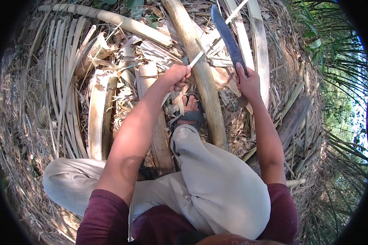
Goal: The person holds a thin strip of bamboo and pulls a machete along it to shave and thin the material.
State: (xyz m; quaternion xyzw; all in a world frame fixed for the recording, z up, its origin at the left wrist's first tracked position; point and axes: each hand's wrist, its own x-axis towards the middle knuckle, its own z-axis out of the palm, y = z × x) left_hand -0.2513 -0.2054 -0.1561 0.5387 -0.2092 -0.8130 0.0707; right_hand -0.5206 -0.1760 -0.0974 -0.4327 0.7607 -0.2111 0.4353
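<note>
My left hand is closed around a thin, pale bamboo strip. From the fist the strip runs up and to the right, over a thick bamboo pole and across the line of the blade. In my right hand is the handle of a machete. Its long, dark, slightly curved blade points away from me, tilted to the left at the tip. Whether the blade touches the strip I cannot tell. My sandalled foot rests just left of the pole, below my left hand.
Split bamboo lengths lie beyond and right of the machete. Another pole crosses the far left, near a bundle of long strips. Short split pieces stand left of my left arm. Dry shavings cover the ground; green plants grow at right.
</note>
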